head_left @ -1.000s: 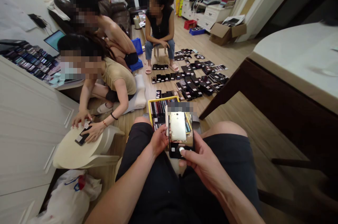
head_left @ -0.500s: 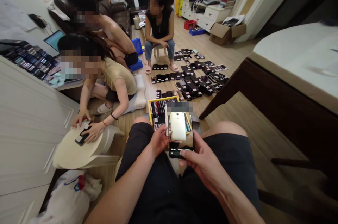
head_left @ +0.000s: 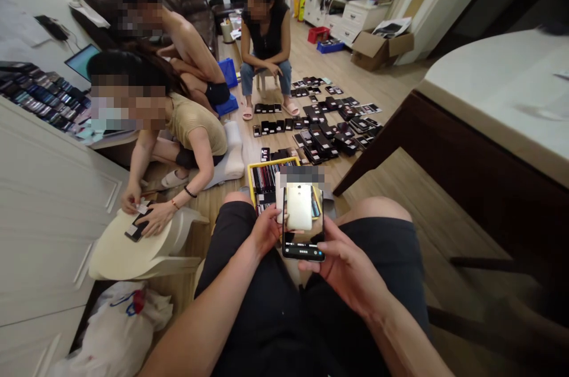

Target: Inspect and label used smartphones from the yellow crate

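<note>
Living room: dark handsets (head_left: 317, 140) are lying in rows and stacks across the wooden floor (head_left: 438, 199), a yellow-rimmed crate (head_left: 273, 161) of slim items on edge sitting at the rows' near side. Above the lap, clear of any surface, the person's right hand (head_left: 351, 261) is curling around the lower right of a camera phone (head_left: 303, 237), thumb resting at its lower right corner. The left hand (head_left: 267, 230), partly closed, is apparently gripping a pale handset (head_left: 278, 187) behind that phone; only its left edge is showing, fingertips hidden. What is changing: the thumb is shifting off the screen's bottom middle, and the round shutter button is giving way to a strip of text and icons, a blue mark beside the thumb. This is suggesting a shot already captured and under review. Near the round stool's (head_left: 106, 255) far edge, a co-worker's hand (head_left: 132, 196) is now pinching a white slip (head_left: 143, 207) by a dark phone (head_left: 133, 233).
</note>
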A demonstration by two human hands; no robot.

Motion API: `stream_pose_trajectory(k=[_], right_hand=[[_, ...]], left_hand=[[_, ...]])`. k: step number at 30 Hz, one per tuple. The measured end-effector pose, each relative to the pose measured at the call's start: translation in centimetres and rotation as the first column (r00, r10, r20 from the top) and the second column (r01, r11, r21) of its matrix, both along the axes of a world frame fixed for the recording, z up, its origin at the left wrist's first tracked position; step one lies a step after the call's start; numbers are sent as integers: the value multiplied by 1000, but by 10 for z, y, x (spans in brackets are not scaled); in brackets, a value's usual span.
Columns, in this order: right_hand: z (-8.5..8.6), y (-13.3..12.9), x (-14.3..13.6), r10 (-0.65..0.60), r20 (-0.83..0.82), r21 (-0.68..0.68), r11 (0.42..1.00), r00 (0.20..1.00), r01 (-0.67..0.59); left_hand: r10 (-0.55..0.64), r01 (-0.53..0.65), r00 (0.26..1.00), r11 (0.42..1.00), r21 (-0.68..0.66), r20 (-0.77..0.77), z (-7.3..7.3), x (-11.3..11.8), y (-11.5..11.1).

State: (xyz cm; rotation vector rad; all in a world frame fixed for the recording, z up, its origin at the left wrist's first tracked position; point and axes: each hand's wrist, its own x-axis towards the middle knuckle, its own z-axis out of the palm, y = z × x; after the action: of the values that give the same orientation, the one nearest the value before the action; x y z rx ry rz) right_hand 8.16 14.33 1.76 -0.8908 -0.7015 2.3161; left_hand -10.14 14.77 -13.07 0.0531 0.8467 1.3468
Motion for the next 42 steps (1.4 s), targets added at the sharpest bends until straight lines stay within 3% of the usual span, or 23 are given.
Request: stream_pose_trajectory(k=[7,21,42], right_hand=[[-8,-3,8,5,-66,-39,999,998,-8],[-10,-6,14,50,-66,-1,999,997,-50],[-13,-7,17,39,-78,-20,999,996,-41]], left_hand=[[39,-41,997,998,-37,-74,13,3,-1],[32,-37,995,998,-56,-91,20,3,-2],[51,-52,987,999,-1,-151,12,5,-2]])
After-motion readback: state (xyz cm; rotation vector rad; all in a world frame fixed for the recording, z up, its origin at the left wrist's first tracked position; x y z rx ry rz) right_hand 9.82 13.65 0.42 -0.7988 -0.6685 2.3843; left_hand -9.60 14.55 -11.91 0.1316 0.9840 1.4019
